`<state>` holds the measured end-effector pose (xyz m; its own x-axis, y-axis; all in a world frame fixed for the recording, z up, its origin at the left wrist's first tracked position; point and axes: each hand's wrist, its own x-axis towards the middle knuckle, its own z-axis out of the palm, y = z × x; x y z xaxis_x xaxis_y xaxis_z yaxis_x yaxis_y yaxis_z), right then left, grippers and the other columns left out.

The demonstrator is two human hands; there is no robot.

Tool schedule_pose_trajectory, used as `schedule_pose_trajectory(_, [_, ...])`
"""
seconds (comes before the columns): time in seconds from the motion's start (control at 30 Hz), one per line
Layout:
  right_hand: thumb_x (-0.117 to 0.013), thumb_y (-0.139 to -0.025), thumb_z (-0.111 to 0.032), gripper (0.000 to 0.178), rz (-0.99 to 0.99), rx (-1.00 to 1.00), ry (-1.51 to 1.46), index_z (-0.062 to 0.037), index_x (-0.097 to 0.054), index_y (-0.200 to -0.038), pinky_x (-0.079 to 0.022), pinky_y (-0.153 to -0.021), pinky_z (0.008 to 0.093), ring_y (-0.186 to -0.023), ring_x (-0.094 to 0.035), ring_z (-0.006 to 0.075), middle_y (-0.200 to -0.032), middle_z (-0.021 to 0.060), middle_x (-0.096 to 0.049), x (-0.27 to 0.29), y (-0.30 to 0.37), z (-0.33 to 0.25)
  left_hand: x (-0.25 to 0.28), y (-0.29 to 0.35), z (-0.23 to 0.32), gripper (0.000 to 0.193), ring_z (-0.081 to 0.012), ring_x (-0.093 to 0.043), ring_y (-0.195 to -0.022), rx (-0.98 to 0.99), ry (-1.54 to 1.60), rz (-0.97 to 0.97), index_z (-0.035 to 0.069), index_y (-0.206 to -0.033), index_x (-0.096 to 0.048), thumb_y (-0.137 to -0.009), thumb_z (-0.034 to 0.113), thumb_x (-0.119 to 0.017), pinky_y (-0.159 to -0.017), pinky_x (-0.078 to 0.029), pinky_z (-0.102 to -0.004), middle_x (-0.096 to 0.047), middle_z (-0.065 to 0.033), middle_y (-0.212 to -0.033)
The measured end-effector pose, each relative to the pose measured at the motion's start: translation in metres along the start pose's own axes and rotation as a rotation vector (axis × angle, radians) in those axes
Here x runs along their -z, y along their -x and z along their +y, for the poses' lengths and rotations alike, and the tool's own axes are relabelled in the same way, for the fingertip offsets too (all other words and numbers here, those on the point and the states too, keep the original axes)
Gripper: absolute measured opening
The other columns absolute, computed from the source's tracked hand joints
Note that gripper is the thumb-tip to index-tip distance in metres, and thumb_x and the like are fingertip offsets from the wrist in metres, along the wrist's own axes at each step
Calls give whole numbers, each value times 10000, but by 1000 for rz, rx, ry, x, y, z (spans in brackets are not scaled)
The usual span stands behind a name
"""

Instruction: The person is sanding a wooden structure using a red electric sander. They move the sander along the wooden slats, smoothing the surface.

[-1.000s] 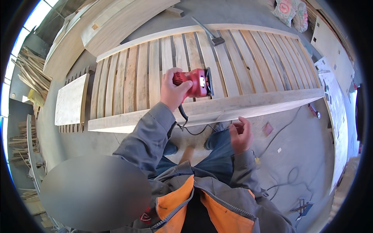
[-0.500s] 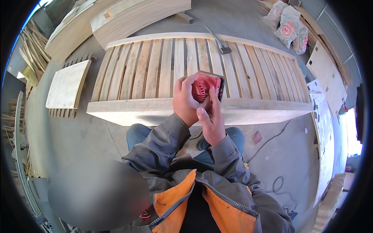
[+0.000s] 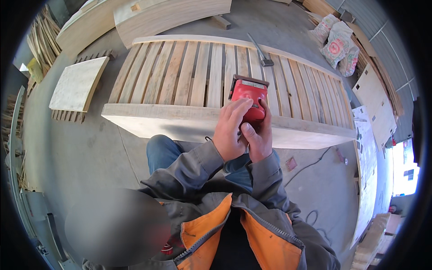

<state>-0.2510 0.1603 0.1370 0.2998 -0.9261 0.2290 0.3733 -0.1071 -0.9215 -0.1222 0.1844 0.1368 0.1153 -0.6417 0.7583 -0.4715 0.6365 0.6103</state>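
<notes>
A red palm sander (image 3: 249,92) is held in both my hands over the near rail of a slatted wooden frame (image 3: 180,111). Its dark, flat pad edge points away from me. My left hand (image 3: 231,130) wraps the sander's left side, fingers lying over the rear of the body. On the other side my right hand (image 3: 260,137) closes round the rear end, thumb toward me. The undersides of both grips are hidden. Farther off, a long-handled tool with a dark, block-shaped head (image 3: 267,62) lies on the slats.
A pale board (image 3: 78,87) rests on slatted wood at the left. Large curved wooden panels (image 3: 173,20) stand at the back. Stuffed sacks (image 3: 338,42) sit at the far right, near leaning boards (image 3: 375,105). A dark cable (image 3: 308,166) trails over the floor.
The sander has turned in my hands, so its pad edge now faces away instead of right. Both hands have shifted right and slightly nearer to me.
</notes>
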Motion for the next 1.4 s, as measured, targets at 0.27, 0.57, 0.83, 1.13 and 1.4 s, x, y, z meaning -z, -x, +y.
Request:
schedule_pose_trajectory(0.27, [-983, -769, -257, 944, 235, -64, 296, -41, -410, -1487, -559, -1002, 382, -1214, -611, 249, -1367, 164, -580, 10, -6, 18, -8, 24, 0, 900, -394, -509, -1383, 141, 161, -111, 10, -1567, -418, -695, -201, -496, -1150, -430, -420, -481, -206, -1533])
schedule_pose_trajectory(0.57, [-1018, -660, -305, 1005, 199, -16, 625, -31, -435, -1431, -520, -1016, 443, -1221, -583, 314, -1348, 178, -540, 24, -15, 40, -8, 28, -10, 854, -314, -384, -1523, 238, 216, -170, 24, -1584, -394, -761, -154, -539, -1220, -350, -424, -412, -187, -1605])
schedule_pose_trajectory(0.83, [-990, -647, -379, 1084, 157, 241, 982, -54, -400, -1496, -485, -1034, 501, -1257, -520, 424, -1349, 220, -530, 34, -33, 64, -11, 29, -25, 741, -463, -408, -1461, 380, 305, -123, 4, -1516, -463, -802, 13, -661, -1234, -308, -512, -437, -291, -1568])
schedule_pose_trajectory(1.13, [-895, -766, -306, 849, 229, 227, 1050, -31, -440, -1427, -503, -960, 517, -1181, -559, 454, -1271, 258, -588, 35, -71, 87, -12, 7, -44, 676, -391, -430, -1486, 347, 138, -235, -8, -1507, -499, -848, -14, -646, -1224, -340, -467, -435, -261, -1590])
schedule_pose_trajectory(1.4, [-847, -805, -224, 701, 432, -136, 523, -3, -519, -1383, -595, -712, 377, -966, -680, 250, -1194, 153, -622, 101, -132, 77, 24, 31, -75, 469, -422, -604, -1255, 231, 9, -267, 0, -1301, -652, -837, -49, -690, -1078, -494, -473, -624, -245, -1330])
